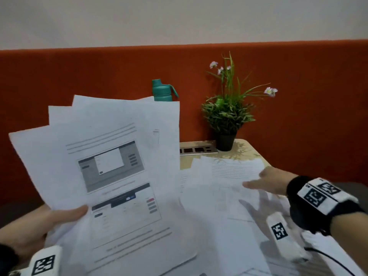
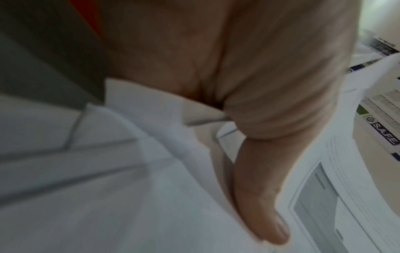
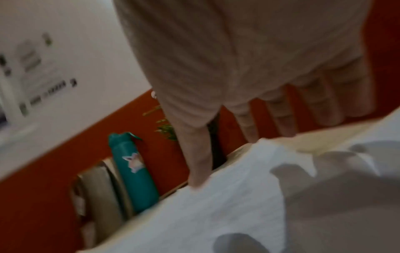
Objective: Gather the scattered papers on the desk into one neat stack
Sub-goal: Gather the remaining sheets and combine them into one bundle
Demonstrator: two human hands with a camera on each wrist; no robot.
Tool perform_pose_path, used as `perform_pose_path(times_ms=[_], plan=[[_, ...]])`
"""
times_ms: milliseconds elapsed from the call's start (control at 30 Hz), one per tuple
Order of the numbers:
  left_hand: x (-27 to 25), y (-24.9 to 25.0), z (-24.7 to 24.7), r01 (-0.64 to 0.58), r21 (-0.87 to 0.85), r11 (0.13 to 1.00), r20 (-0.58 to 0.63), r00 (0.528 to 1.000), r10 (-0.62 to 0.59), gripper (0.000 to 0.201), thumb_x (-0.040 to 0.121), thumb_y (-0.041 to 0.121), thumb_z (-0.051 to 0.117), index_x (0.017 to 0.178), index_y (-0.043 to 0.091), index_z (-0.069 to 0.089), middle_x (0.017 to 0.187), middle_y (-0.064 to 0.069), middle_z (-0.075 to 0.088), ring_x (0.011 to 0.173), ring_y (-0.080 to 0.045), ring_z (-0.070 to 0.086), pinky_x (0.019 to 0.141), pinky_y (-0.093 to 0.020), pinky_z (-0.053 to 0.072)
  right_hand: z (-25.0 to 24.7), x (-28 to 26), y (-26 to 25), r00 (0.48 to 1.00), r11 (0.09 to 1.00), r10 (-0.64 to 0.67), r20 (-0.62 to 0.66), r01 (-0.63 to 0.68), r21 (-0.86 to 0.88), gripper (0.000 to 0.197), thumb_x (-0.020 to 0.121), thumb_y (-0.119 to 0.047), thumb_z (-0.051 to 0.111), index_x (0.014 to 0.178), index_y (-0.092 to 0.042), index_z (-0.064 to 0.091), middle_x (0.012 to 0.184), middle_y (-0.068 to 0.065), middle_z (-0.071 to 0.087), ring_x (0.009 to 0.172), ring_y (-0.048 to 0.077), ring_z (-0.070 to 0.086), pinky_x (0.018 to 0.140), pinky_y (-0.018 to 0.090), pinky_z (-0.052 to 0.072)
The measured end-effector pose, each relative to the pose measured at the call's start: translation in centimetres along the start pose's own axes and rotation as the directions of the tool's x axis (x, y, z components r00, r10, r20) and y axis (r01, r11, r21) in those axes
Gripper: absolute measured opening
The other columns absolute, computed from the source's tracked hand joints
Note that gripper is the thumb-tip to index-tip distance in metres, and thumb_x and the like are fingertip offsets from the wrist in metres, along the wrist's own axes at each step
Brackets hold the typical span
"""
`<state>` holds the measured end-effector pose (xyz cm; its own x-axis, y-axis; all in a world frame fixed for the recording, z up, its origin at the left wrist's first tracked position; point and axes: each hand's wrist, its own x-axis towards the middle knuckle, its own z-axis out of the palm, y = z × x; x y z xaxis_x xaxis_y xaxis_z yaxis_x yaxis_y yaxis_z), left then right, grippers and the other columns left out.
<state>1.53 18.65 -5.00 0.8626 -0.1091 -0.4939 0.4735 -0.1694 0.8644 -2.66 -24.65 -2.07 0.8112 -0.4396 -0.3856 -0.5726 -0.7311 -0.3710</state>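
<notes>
1. A fanned sheaf (image 1: 111,162) of sheets is lifted over the desk's left side, its top page printed with screenshots.
2. The left hand (image 1: 39,222) grips its lower left edge, thumb (image 2: 266,210) on top.
3. Loose papers (image 1: 225,184) lie across the desk's (image 1: 250,150) right half.
4. The right hand (image 1: 268,181) reaches over them, fingers (image 3: 246,123) straight and spread, holding nothing.
5. A teal bottle (image 1: 161,90) and a plant (image 1: 227,116) stand at the far edge.

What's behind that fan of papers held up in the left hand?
A teal bottle pokes above the held papers; its body is covered there. The right wrist view shows it standing against the red wall.
</notes>
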Motion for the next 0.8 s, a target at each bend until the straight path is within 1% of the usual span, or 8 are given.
perform_pose_path(times_ms=[100,233,333,433,500,567,700,800], plan=[[-1.0,0.6,0.0,0.036,0.064,0.997,0.093,0.995,-0.042,0.032,0.085,0.017,0.06,0.092,-0.013,0.068,0.07,-0.034,0.071,0.048,-0.045,0.068,0.035,-0.047,0.053,-0.8,0.5,1.9,0.982,0.963,0.186,0.013,-0.18,-0.2,0.105,0.072,-0.06,0.071,0.149,-0.004,0.027,0.15,0.012,0.042,0.125,0.026,0.051,0.085,0.026,0.046],[-1.7,2.3,1.1,-0.028,-0.012,1.0,-0.021,0.999,0.027,0.03,0.096,0.009,0.047,0.077,-0.012,0.06,0.042,-0.025,0.063,0.027,-0.035,0.059,0.022,-0.033,0.043,-1.2,-0.4,2.1,0.969,0.919,0.245,0.038,-0.219,-0.329,0.086,0.083,-0.062,0.056,0.141,-0.001,0.042,0.141,0.009,0.053,0.12,0.021,0.055,0.081,0.025,0.045],[-0.3,1.4,1.5,0.001,-0.008,1.0,-0.022,1.0,-0.001,0.023,0.091,0.008,0.051,0.089,-0.012,0.062,0.048,-0.024,0.067,0.032,-0.034,0.063,0.026,-0.033,0.047,-0.7,-1.0,2.5,0.958,0.895,0.284,0.032,-0.253,-0.368,0.084,0.086,-0.067,0.044,0.139,-0.002,0.044,0.144,0.01,0.051,0.129,0.021,0.051,0.094,0.024,0.042],[0.6,0.9,1.9,-0.019,-0.036,0.999,0.08,0.997,0.022,0.045,0.07,0.012,0.062,0.111,-0.007,0.064,0.077,-0.024,0.076,0.052,-0.034,0.073,0.047,-0.038,0.058,-0.1,0.0,3.0,0.947,0.876,0.32,-0.038,-0.311,-0.369,0.095,0.071,-0.074,0.058,0.138,-0.007,0.046,0.144,0.011,0.047,0.123,0.024,0.047,0.097,0.032,0.041],[1.1,0.8,1.7,-0.111,-0.018,0.994,0.039,0.993,0.111,0.042,0.064,0.008,0.067,0.105,-0.002,0.067,0.086,-0.02,0.078,0.058,-0.028,0.075,0.06,-0.036,0.057,0.0,-0.1,2.3,0.926,0.849,0.333,-0.18,-0.377,-0.371,0.11,0.056,-0.071,0.073,0.14,-0.011,0.036,0.143,0.013,0.034,0.13,0.03,0.035,0.104,0.04,0.036],[0.8,1.0,1.7,-0.14,-0.037,0.99,0.044,0.989,0.141,0.031,0.068,0.006,0.069,0.098,0.0,0.071,0.089,-0.019,0.077,0.06,-0.028,0.075,0.062,-0.035,0.055,0.2,0.1,1.2,0.951,0.894,0.273,-0.146,-0.307,-0.326,0.098,0.066,-0.061,0.075,0.141,-0.009,0.037,0.143,0.014,0.038,0.132,0.031,0.037,0.105,0.04,0.035],[1.1,0.7,0.9,-0.145,-0.08,0.986,0.114,0.981,0.154,0.068,0.023,0.018,0.095,0.088,0.006,0.079,0.096,-0.02,0.077,0.074,-0.036,0.076,0.058,-0.038,0.06,1.8,1.3,-0.6,0.988,0.948,0.143,0.053,-0.122,-0.295,0.07,0.077,-0.062,0.063,0.114,-0.002,0.064,0.115,0.009,0.069,0.095,0.026,0.06,0.081,0.034,0.042],[1.0,0.9,0.6,-0.132,-0.058,0.989,0.136,0.981,0.139,0.066,0.03,0.015,0.093,0.092,0.003,0.078,0.099,-0.023,0.075,0.077,-0.039,0.075,0.059,-0.039,0.061,2.8,2.0,-1.1,0.996,0.952,0.088,0.011,-0.081,-0.296,0.063,0.078,-0.055,0.067,0.11,-0.001,0.066,0.118,0.011,0.07,0.082,0.023,0.057,0.082,0.035,0.047]])
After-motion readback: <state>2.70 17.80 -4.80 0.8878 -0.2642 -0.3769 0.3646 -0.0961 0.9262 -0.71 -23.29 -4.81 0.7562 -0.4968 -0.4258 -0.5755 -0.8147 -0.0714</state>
